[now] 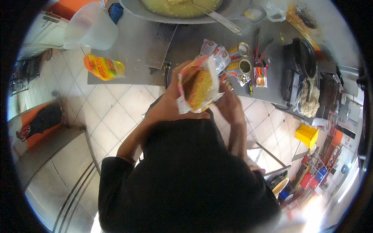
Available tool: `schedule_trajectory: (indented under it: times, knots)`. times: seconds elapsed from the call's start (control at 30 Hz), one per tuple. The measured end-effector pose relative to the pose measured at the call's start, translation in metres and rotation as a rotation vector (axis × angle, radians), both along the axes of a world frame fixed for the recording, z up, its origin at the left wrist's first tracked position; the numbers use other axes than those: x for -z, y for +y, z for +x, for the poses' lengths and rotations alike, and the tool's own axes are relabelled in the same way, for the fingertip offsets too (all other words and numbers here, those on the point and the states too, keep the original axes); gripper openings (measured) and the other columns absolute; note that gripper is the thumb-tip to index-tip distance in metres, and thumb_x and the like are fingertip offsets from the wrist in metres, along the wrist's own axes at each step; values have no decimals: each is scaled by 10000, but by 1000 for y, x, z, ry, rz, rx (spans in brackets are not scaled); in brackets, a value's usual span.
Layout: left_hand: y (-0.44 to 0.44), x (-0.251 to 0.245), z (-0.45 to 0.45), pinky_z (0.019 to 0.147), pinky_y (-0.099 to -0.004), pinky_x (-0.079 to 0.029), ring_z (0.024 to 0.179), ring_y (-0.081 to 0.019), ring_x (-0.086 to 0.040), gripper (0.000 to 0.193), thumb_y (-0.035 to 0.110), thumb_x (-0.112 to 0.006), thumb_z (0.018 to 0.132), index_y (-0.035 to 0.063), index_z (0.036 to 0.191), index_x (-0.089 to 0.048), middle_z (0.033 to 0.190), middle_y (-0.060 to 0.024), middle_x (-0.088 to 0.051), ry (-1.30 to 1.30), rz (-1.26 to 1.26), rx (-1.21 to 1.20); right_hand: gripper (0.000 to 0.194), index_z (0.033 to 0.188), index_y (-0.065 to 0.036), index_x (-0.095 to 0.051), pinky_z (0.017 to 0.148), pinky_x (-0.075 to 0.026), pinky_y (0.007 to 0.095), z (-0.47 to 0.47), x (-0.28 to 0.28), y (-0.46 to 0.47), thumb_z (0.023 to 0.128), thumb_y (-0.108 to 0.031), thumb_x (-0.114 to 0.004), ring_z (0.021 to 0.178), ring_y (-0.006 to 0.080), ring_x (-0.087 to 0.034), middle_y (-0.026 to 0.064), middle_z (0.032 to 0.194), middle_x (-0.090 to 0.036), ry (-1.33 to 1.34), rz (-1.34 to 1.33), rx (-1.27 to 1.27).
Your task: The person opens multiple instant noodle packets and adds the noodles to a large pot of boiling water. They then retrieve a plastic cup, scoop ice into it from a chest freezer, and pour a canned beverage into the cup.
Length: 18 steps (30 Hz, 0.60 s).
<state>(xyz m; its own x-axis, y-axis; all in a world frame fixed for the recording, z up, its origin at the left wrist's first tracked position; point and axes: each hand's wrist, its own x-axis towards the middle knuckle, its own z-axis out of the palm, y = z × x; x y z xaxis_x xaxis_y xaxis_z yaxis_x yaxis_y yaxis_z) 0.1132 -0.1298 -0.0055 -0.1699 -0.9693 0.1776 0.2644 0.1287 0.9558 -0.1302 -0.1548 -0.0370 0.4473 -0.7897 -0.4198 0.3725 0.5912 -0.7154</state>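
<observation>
My left hand (pixel 169 102) is wrapped around an opened packet (pixel 216 74), its torn mouth tilted up towards me. Yellow granular contents (pixel 201 87) show inside it. By the packet's right side is my right hand (pixel 228 106), its fingers close to the torn edge; the packet partly hides them, so I cannot tell whether they grip it. Beyond both hands stands a large metal wok (pixel 174 21) of yellowish liquid (pixel 157 7), with a long metal utensil (pixel 218 19) resting over its rim.
Opened tins (pixel 239 67), silver-and-white wrappers (pixel 221 56), a small red packet (pixel 260 77) and red-handled tools (pixel 257 46) lie on the metal table (pixel 134 32). A yellow pouch (pixel 105 67) lies left, near a translucent bucket (pixel 90 27). Black equipment (pixel 291 64) stands right.
</observation>
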Motion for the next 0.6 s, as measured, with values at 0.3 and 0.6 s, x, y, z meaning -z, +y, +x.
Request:
schedule_trajectory:
  times: [0.3, 0.6]
  knots:
    - [-76, -22, -51, 1237, -438, -220, 1494, -273, -301, 1143, 156, -913, 742, 69, 1588, -148, 1606, -146, -287, -164, -393, -259, 498, 1448, -70, -489, 1132, -426, 404, 52, -53, -35, 1031, -329, -574, 1317, 241, -536, 85, 1445, -559, -377, -235, 13]
    - [-176, -88, -26, 1063, -384, -447, 1238, -261, -546, 750, 215, -802, 880, -32, 1391, -312, 1313, -165, -515, 219, -351, -211, 457, 1415, -24, -495, 1018, -553, 412, 84, -120, -139, 1051, -289, -576, 1228, 253, -613, 127, 1392, -593, -337, -58, 310]
